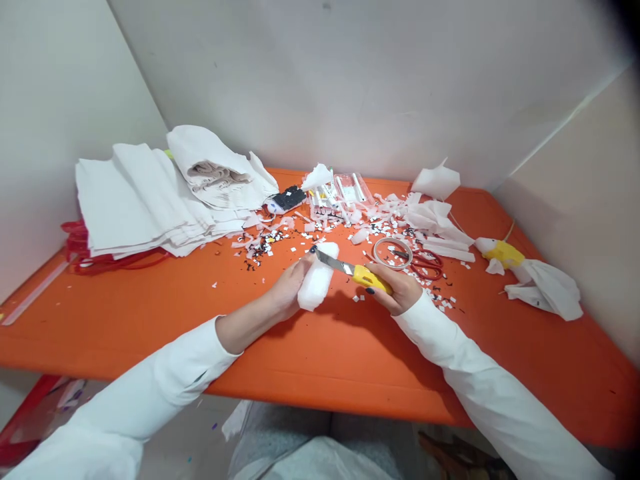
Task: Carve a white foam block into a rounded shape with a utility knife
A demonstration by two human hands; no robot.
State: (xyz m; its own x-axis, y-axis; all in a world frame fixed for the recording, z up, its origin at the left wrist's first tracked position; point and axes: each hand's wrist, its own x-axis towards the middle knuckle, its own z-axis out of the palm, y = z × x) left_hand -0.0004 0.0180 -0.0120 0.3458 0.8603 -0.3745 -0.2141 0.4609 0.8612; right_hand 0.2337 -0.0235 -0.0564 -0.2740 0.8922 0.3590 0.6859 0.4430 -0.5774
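In the head view, my left hand (290, 288) grips the white block (316, 283) near the middle of the frame, fingers closed along its left side, above the table. My right hand (403, 292) is closed round the yellow handle of the cutter (371, 278), its blade lying across the block's upper end, the tip close to my left thumb. To work this well, I'd judge, I should draw that thumb back, hold the block firmly, and take light, shallow strokes. The orange table (165, 320) spans the frame, with paper scraps (360, 235) scattered past my hands, scissors (433, 265) at centre right and white sheets (133, 193) stacked upper left. Pale walls (350, 87) close in the top.
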